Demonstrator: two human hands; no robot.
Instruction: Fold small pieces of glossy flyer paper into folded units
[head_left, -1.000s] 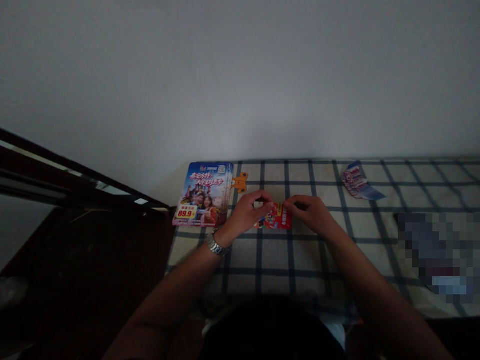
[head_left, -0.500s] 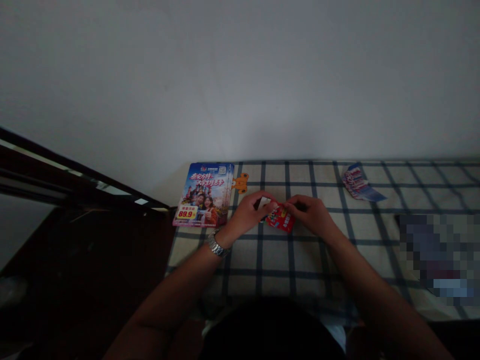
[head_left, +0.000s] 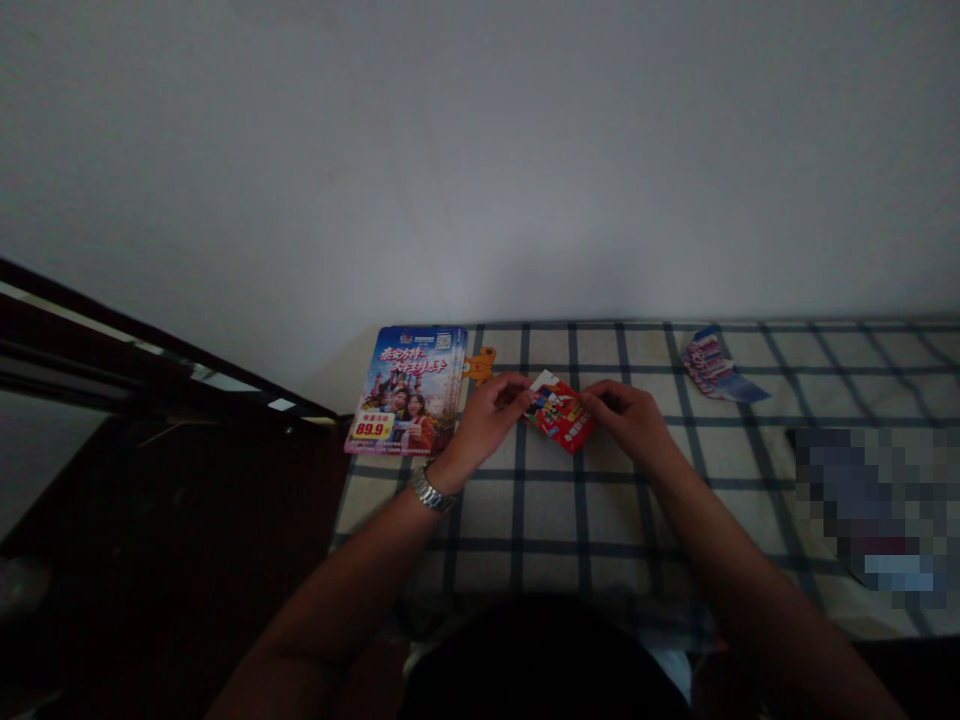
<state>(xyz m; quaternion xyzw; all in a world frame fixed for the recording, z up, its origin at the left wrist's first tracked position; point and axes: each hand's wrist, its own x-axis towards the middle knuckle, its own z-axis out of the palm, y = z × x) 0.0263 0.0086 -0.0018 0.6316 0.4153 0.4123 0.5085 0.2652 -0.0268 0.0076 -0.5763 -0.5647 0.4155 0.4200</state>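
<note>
Between my hands is a small folded paper leaflet (head_left: 561,415), mostly red with coloured print and a white upper corner. My left hand (head_left: 495,412), with a metal watch (head_left: 431,487) on its wrist, pinches the leaflet's left edge between thumb and fingers. At the opposite edge, my right hand (head_left: 630,418) grips it with thumb and forefinger. The leaflet is tilted, its printed face turned up, just over the checked cloth (head_left: 547,500). Whether it touches the cloth I cannot tell.
Left of my hands lies a stack of printed flyers (head_left: 409,390), beside an orange bear figure (head_left: 481,366) on the cloth. A creased, folded flyer (head_left: 720,370) lies to the right. Behind rises a pale wall (head_left: 525,180). A blurred-out object (head_left: 870,510) is at far right.
The leaflet has turned and come flatter, so more of its printed face shows. My fingers have moved out to its left and right edges, with my hands slightly farther apart.
</note>
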